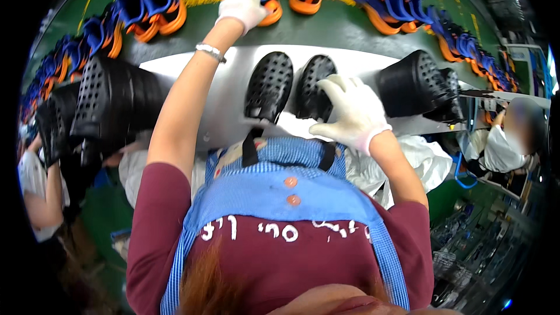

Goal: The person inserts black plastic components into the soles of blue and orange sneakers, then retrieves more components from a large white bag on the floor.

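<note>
Partly beneath the left hand [242, 9], a blue-and-orange shoe [272, 9].

Left gloved hand [242, 7] on the heel of a blue-and-orange shoe [272, 10], which sits on the green surface [326, 30] beyond the tabletop's [219, 99] far edge. Right gloved hand [354, 111] fingertips at the right of two black perforated pieces [269, 84]; can't tell grip from here. Black perforated stacks [125, 96] near tabletop's left and right edges.
</note>
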{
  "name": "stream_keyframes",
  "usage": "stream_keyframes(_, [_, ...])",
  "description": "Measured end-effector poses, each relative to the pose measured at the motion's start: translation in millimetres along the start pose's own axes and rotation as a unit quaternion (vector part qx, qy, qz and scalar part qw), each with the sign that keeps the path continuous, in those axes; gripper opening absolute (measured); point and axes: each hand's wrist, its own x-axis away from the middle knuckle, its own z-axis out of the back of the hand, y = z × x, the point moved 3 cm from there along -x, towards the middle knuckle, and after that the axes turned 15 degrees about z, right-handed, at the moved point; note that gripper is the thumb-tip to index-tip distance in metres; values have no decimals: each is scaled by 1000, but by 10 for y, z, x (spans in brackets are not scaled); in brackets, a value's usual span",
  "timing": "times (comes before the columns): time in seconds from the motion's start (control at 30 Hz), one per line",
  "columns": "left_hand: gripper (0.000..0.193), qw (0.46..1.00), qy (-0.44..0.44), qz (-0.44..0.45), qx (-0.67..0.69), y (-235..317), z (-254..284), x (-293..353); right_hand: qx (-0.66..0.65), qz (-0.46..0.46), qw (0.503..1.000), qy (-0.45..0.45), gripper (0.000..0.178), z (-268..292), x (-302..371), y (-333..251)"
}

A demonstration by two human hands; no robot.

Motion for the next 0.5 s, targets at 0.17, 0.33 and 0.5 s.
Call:
stream_keyframes(0.17, [44, 982, 149, -97, 65, -76, 213, 441, -10, -15, 999, 32, 57, -361, 102, 73])
stream_keyframes(0.33, [35, 974, 136, -125, 133, -100, 263, 748, -36, -7, 998, 57, 48, -425, 122, 142])
stream_keyframes(0.5, [33, 964, 82, -170, 189, 47, 338, 902, -95, -27, 987, 126, 44, -164, 254, 168])
